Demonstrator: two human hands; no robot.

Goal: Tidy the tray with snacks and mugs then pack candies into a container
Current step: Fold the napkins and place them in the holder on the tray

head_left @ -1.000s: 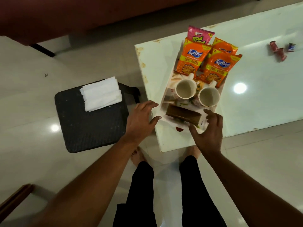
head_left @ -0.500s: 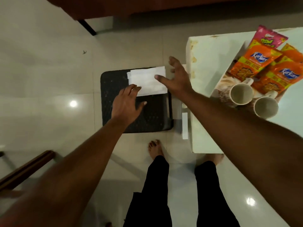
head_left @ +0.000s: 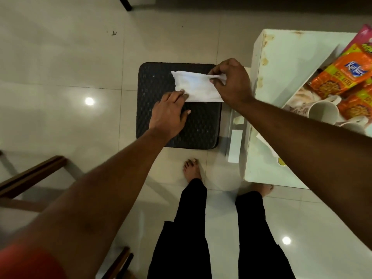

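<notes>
A stack of white napkins lies on a black woven stool left of the white table. My right hand pinches the top napkin at its right end and lifts it. My left hand rests flat with its fingertips pressing on the stack's near left corner. At the right edge, the tray holds orange snack packets, a pink packet and two white mugs, partly hidden behind my right forearm.
A brown wooden chair frame stands at lower left. My bare feet stand on the glossy tiled floor between the stool and the table. A dark furniture leg shows at the top.
Both hands left the tray and swung left to the stool. The right hand went from hovering open over the napkins to pinching the top one; the left hand came down on the stack.
</notes>
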